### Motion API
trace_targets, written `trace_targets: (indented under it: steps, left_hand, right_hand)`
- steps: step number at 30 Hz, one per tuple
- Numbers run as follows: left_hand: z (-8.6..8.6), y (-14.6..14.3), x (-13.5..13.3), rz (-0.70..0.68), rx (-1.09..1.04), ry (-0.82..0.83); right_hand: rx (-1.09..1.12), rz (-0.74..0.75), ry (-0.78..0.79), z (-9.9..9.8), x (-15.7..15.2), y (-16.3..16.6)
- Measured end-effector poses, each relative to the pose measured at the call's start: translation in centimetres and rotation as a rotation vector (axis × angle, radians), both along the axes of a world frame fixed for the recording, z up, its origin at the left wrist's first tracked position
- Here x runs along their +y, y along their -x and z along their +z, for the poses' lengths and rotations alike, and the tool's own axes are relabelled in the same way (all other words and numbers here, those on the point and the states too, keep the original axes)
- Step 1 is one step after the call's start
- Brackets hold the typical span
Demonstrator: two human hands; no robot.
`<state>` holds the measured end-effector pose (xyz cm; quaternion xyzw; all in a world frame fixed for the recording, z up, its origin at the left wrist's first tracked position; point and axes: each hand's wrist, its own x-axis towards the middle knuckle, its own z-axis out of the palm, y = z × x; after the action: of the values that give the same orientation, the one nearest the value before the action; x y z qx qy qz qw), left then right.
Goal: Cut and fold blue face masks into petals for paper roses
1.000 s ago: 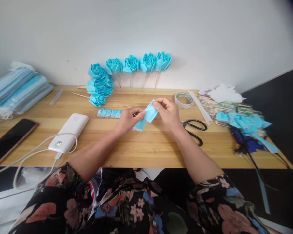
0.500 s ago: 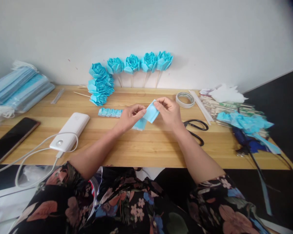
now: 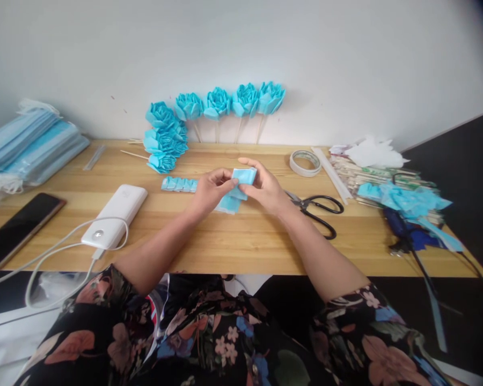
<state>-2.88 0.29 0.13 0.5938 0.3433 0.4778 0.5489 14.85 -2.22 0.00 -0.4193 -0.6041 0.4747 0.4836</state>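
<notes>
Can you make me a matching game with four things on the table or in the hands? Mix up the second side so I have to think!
Things:
1. light-blue fabric piece
2. scissors
3. power bank
4. roll of tape

Clues:
A. shaped like a ring
B. touched by the left hand and the right hand
C. white, with a cable at its near end
D. black-handled, lying to the right of the hands

Right pairs: 1-B, 2-D, 3-C, 4-A
</notes>
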Motion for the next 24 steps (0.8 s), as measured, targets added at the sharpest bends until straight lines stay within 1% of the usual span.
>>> trace_targets:
  steps: [4,7,10,13,19,21,24]
  left_hand:
    - [0.3,0.4,0.2,0.061,0.028,0.002]
    - [0.5,0.8,0.5,0.095,0.036,0.049]
    - [0.5,1.0,0.8,0.092,0.008,0.116]
    - [0.2,0.9,1.1,0.075,-0.050,0.172]
    - [0.4,0.6,0.9,0.038,-0.192,0.305]
    - [0.5,0.6,0.7,0.033,-0.221,0.301]
    - [0.6,0.5,0.4,0.041,-0.192,0.245]
  right_hand:
    - [-0.007,-0.033,-0.043,0.0,0.4,-0.7]
    - [-0.079,-0.080,-0.105,0.3,0.6,-1.2]
    - [-0.178,-0.131,-0.170,0.7,0.5,-1.2]
    - [-0.225,-0.160,-0.192,0.8,0.3,-1.0]
    - [-0.163,-0.135,-0.125,0.3,0.7,-0.9]
    - [-0.122,-0.117,-0.084,0.2,0.8,-0.9]
    - [-0.022,-0.056,-0.008,0.2,0.9,-0.8]
